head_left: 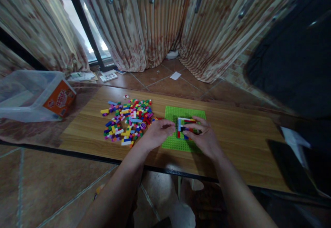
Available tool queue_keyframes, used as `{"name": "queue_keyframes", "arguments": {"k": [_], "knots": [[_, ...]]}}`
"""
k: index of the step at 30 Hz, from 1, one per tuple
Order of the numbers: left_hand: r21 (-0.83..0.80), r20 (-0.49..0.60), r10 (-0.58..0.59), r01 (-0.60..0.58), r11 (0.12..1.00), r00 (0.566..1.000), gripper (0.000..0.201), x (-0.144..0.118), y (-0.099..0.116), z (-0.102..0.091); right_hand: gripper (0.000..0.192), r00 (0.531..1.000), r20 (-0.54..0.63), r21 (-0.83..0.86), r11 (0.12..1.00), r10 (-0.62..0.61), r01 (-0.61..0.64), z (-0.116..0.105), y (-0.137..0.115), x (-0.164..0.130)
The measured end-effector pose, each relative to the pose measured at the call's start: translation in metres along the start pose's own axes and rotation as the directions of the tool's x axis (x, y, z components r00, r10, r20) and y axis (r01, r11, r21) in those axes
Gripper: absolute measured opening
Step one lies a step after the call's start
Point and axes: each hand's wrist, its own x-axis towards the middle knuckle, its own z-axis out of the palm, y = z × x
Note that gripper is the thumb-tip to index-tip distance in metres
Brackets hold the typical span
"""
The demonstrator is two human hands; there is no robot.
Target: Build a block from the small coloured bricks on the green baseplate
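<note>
A green studded baseplate [170,146] lies on the wooden table, bearing a small low structure of toy bricks [179,124] in light blue, white, red and other colours. My right hand [207,137] reaches over this structure from the right, covering part of it. Its fingertips come together around a small dark toy brick [182,128] at the structure's left side. Just left of the structure, above the baseplate, is my left hand [159,133]. Its thumb and fingers are pinched together; whatever they may hold is too small to make out.
A loose heap of multicoloured toy bricks [129,119] spreads over the table [240,138] on the left. Beyond it stands a clear plastic bin [23,97] with an orange label. A dark flat object [289,166] lies at the right end. Curtains [160,24] hang behind.
</note>
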Motion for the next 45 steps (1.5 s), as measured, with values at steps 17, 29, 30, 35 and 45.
{"name": "queue_keyframes", "arguments": {"k": [17,29,30,35,45], "knots": [[0.119,0.015,0.055,-0.056,0.991,0.998,0.022,-0.001,-0.001,-0.002,0.020,0.999,-0.008,-0.013,0.999,-0.041,0.040,-0.002,-0.001,0.001],[0.178,0.001,0.079,-0.078,0.981,0.997,0.025,0.000,0.000,-0.004,0.031,0.992,-0.093,-0.096,0.993,-0.083,0.074,0.010,-0.004,0.002],[0.184,-0.002,0.083,-0.081,0.980,0.997,0.025,0.000,0.000,-0.005,0.031,0.992,-0.100,-0.098,0.993,-0.079,0.069,0.011,-0.004,0.002],[0.177,-0.008,0.143,-0.139,0.974,0.990,0.022,0.000,-0.001,-0.009,0.033,0.993,-0.112,-0.084,0.996,-0.047,0.037,0.014,0.000,0.002],[0.273,-0.181,0.228,-0.174,0.946,0.957,0.018,0.000,0.005,-0.036,0.035,0.993,-0.100,-0.090,0.994,-0.062,0.053,0.018,0.001,0.000]]}}
